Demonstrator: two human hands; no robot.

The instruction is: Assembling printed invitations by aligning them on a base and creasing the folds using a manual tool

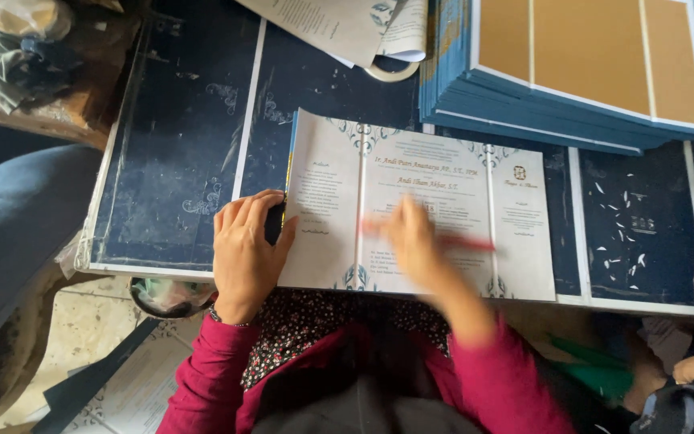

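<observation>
An open three-panel printed card (pixel 443 185), pale grey with blue ornaments, lies flat on a dark blue work surface (pixel 178 161). My left hand (pixel 244 245) rests on the card's left edge, fingers curled over a small black object (pixel 275 223). My right hand (pixel 413 241) is blurred over the middle panel and holds a thin red stick-like tool (pixel 463 241) lying across the card. Both sleeves are dark red.
A tall stack of blue-edged cards with tan faces (pixel 580 72) stands at the back right. Loose printed sheets (pixel 339 24) and a tape roll (pixel 391 71) lie at the back. A small bowl (pixel 166 296) sits below the table edge at left. Paper scraps (pixel 628 217) dot the right side.
</observation>
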